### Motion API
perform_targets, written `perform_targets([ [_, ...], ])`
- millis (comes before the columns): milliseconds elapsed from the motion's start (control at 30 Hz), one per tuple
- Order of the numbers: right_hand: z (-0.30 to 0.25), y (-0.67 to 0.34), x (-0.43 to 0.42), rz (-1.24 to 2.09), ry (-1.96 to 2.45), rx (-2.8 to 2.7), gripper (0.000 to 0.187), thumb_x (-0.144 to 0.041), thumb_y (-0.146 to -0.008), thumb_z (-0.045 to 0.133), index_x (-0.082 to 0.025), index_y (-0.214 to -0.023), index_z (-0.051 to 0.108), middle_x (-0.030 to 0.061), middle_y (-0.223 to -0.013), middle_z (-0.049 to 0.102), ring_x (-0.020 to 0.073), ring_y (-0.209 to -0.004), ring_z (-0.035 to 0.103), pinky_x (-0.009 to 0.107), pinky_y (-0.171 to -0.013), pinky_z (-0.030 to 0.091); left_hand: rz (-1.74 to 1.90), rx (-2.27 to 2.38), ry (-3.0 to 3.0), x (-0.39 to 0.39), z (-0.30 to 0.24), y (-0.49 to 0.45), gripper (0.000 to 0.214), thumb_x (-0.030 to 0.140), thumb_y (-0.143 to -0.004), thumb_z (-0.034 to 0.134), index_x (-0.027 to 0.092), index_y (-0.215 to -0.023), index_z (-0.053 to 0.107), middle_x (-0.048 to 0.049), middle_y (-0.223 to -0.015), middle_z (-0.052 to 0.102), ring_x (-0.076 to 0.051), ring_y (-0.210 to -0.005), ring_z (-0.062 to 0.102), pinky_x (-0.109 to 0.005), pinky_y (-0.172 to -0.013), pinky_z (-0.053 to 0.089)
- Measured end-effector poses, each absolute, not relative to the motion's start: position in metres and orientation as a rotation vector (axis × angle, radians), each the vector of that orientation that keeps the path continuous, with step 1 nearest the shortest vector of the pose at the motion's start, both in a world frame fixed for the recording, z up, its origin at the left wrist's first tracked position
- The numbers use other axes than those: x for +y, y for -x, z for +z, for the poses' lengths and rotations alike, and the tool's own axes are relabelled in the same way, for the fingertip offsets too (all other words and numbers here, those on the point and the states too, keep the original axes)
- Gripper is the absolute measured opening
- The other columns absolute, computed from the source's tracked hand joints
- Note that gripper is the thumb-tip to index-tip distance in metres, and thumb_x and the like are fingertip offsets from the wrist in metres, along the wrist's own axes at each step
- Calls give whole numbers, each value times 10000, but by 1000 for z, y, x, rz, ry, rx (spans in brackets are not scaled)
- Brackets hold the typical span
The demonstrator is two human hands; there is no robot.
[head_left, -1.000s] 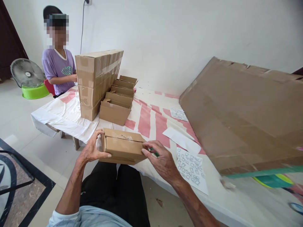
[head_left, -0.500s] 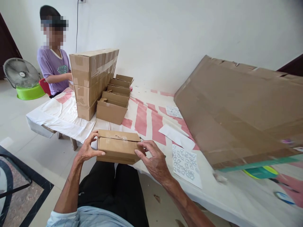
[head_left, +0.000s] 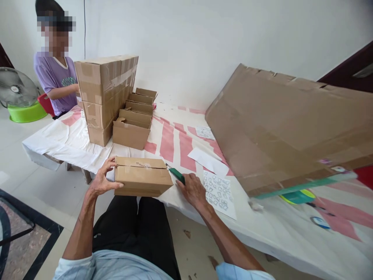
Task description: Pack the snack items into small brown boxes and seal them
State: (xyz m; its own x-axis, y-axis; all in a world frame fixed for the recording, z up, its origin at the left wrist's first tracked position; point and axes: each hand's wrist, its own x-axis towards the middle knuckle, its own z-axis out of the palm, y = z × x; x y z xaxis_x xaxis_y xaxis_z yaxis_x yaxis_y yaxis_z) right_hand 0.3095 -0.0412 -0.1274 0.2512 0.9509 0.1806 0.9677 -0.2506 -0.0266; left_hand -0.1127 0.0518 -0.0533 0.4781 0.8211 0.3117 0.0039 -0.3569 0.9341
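A small closed cardboard box (head_left: 141, 177) rests at the near edge of the cloth-covered table (head_left: 70, 144), over my lap. My left hand (head_left: 100, 181) grips its left end, thumb in front and fingers behind. My right hand (head_left: 192, 189) lies on the table just right of the box, fingers closed on a green-handled tool (head_left: 176, 175) whose tip points toward the box's top right corner. A printed sheet of small labels (head_left: 218, 190) lies right beside that hand.
Taped cartons (head_left: 101, 93) are stacked at the far left, with a row of open small boxes (head_left: 134, 124) beside them. A large flat cardboard sheet (head_left: 285, 124) leans across the right. A person in a purple shirt (head_left: 55, 77) sits at the far end. A fan (head_left: 14, 87) stands on the floor.
My right hand has let go of the box's right end and dropped to the table, taking hold of the green-handled tool. My left hand keeps its hold on the box. The view swung right.
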Motion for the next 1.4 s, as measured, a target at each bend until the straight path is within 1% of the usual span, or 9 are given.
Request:
perform_targets([
  [200,-121,-308,-29,-120,2494,-1776,191,-271,-1039,566,-170,-1161,673,166,-1191,680,319,-1121,600,400,-877,438,1008,758,-1750,50,-49,108,716,582,-652,1001,261,-1171,627,-181,-1708,395,-429,-1582,409,-588,-1229,410],
  [267,-120,-308,-28,-104,2469,-1773,187,-228,-1039,521,-173,-1127,676,159,-1150,693,298,-1075,609,386,-853,427,1013,760,-1749,49,-49,106,687,589,-668,986,256,-1148,623,-174,-1687,423,-421,-1559,440,-577,-1216,425],
  [367,-115,-307,-31,-125,2356,-1692,273,-235,-1056,407,-168,-1068,672,152,-1070,696,265,-946,616,362,-778,414,1030,763,-1737,48,-48,105,664,583,-675,976,254,-1134,627,-161,-1661,453,-412,-1537,465,-560,-1212,432],
  [467,-94,-302,-35,-129,2198,-1480,336,-310,-1045,365,-164,-1022,666,134,-960,697,254,-809,601,354,-686,401,1033,758,-1726,48,-48,104,674,554,-665,986,254,-1147,623,-164,-1664,445,-411,-1536,468,-559,-1219,427],
  [600,-38,-276,-36,43,1794,-1513,377,-516,-1032,489,-211,-963,699,53,-784,689,238,-722,600,334,-651,445,1029,768,-1713,47,-50,104,687,523,-657,992,255,-1174,628,-171,-1676,432,-423,-1554,447,-581,-1234,412],
  [733,22,-230,-32,234,1484,-1808,320,-482,-1033,572,-227,-985,759,57,-894,778,228,-790,684,327,-713,509,1028,776,-1722,45,-51,106,700,500,-648,1000,253,-1200,649,-174,-1674,435,-434,-1567,428,-591,-1236,408],
  [867,55,-201,-22,316,1406,-2079,291,-429,-1048,571,-232,-1034,784,52,-909,789,213,-786,701,322,-718,511,1024,793,-1712,43,-51,107,709,486,-630,1011,255,-1204,664,-175,-1673,441,-435,-1579,413,-595,-1246,396],
  [1200,68,-195,-3,181,1353,-2335,254,-358,-1060,559,-234,-1001,773,53,-933,795,199,-822,714,298,-721,485,1035,758,-1728,43,-54,105,718,500,-630,1015,250,-1207,668,-169,-1660,454,-424,-1565,432,-578,-1245,407],
  [1400,70,-189,7,87,1399,-2407,290,-400,-1074,546,-246,-951,759,52,-912,775,209,-855,696,293,-682,431,1038,729,-1727,42,-53,104,704,506,-668,1000,263,-1232,655,-160,-1671,442,-412,-1552,453,-594,-1239,411],
])
